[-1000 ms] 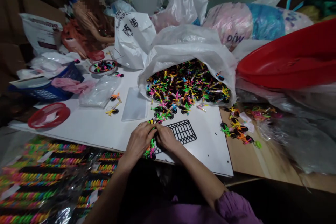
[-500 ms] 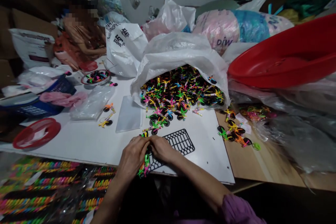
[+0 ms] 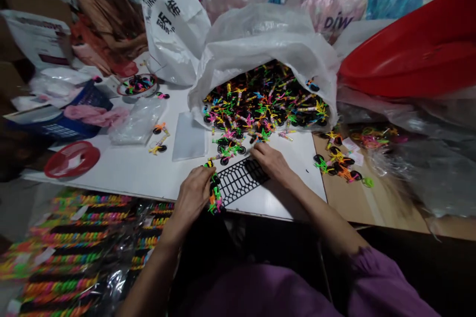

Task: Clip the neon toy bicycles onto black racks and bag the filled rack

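A black plastic grid rack lies on the white tabletop, with small coloured toy bicycles lined up along its left end. My left hand is closed on that end, its fingertips by the top bicycle. My right hand is over the rack's far right corner, fingers bent together at the near edge of a heap of toy bicycles. What its fingertips hold, if anything, is hidden. The heap spills from the mouth of a large white sack. Loose green and black bicycles lie just beyond the rack.
Left on the table are a clear plastic bag stack, a red basket and a blue basket. A red basin leans at right above more bicycles. Packed bicycles lie low at left. Another person sits behind.
My right hand has left my left hand and moved right and away to the heap's edge. My left hand stays at the rack's left end. The view has tilted down.
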`<state>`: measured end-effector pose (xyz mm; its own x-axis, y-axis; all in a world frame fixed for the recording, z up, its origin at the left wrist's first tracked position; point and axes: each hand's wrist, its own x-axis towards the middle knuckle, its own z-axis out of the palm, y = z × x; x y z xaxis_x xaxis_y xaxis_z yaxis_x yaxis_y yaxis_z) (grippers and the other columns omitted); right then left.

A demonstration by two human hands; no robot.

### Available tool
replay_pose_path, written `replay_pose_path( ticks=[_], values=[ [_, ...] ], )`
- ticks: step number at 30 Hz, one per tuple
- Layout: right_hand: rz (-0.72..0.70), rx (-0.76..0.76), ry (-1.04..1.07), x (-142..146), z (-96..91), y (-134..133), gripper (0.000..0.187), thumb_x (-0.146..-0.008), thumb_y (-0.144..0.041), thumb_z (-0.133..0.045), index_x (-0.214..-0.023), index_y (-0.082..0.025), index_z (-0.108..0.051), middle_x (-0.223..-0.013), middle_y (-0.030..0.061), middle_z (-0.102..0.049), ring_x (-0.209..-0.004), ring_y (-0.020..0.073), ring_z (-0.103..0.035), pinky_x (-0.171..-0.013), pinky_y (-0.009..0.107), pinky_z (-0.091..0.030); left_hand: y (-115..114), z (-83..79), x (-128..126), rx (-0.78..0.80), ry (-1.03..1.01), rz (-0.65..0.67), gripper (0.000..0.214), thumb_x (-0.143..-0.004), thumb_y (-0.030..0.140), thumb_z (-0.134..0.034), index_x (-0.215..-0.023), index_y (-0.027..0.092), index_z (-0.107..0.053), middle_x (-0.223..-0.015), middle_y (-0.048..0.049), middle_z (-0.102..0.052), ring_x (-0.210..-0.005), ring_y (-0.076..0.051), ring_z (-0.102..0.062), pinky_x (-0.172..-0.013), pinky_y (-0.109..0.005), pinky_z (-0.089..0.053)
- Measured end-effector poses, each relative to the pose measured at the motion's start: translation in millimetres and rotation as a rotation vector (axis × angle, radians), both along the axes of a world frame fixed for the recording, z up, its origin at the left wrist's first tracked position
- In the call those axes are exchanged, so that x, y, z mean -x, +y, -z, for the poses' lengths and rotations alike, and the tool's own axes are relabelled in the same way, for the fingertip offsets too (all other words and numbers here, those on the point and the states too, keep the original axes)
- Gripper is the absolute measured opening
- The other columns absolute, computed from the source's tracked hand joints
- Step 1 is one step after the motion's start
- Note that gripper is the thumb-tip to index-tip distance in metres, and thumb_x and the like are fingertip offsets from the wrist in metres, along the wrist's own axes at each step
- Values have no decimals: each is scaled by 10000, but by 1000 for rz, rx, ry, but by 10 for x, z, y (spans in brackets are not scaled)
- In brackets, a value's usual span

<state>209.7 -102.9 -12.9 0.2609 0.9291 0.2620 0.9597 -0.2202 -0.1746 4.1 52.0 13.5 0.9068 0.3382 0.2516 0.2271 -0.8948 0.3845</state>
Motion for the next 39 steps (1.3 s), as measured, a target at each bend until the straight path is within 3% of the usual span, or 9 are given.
replay_pose_path(
  ticks=[3,5,9,14,19,22,28,34,39],
  values=[
    [1,85,83,99,93,-433,255,-896,-102,-390,-1088,-183,-536,-1053,73,-547,-949,170,-489,-790,256,-392,30,18,21,-5,-9,16,296,-856,154,-370,-1062,146,-582,-955,-78,-620,-920,-195,-561,-823,-321,-469],
    [162,96,132,157,110,-532,237,-916,-159,-385,-1097,-195,-534,-1059,67,-558,-954,167,-505,-776,253,-396,30,29,23,-32,-34,27,294,-857,157,-366,-1054,146,-584,-948,-72,-625,-914,-189,-568,-818,-308,-467],
    [496,217,183,189,81,-370,213,-899,-346,-460,-969,-181,-575,-941,70,-592,-881,191,-550,-686,260,-395,-3,44,-12,-93,-71,1,250,-874,287,-434,-1022,151,-582,-928,-59,-633,-861,-181,-588,-775,-285,-468],
    [608,253,336,104,-59,-234,191,-855,-342,-513,-903,-174,-592,-906,72,-617,-806,178,-571,-643,241,-362,22,59,-81,-172,-66,-31,264,-891,368,-423,-907,174,-601,-850,-43,-640,-809,-179,-594,-731,-279,-454],
    [406,-120,641,381,-139,-98,182,-805,-362,-552,-863,-194,-592,-739,-3,-604,-661,134,-540,-595,215,-344,142,64,-201,-126,-43,15,248,-889,356,-431,-874,186,-611,-809,-38,-634,-784,-174,-586,-717,-275,-445],
    [252,-130,842,748,74,100,94,-768,-230,-541,-839,-184,-582,-699,-13,-594,-621,123,-526,-578,205,-361,166,58,-284,-123,-31,-17,231,-884,322,-439,-863,176,-617,-794,-43,-629,-788,-178,-580,-725,-281,-451],
    [223,-187,955,1146,425,272,131,-782,-179,-499,-900,-179,-554,-829,20,-618,-741,145,-567,-667,224,-413,-28,-163,-84,-93,-243,-104,221,-883,259,-451,-1009,152,-597,-966,-71,-606,-929,-167,-553,-862,-300,-441],
    [80,-16,644,1124,317,273,135,-803,-100,-448,-896,-156,-529,-874,54,-564,-770,163,-541,-674,248,-408,-286,-13,258,-70,-17,89,256,-859,261,-488,-1089,156,-534,-978,-69,-617,-938,-195,-556,-839,-328,-465],
    [42,202,524,1182,192,409,142,-855,-206,-466,-960,-147,-542,-931,83,-581,-776,198,-565,-642,279,-436,-288,105,306,-120,-113,94,292,-884,359,-438,-1112,193,-516,-973,-77,-628,-924,-214,-576,-826,-347,-473]
  ],
)
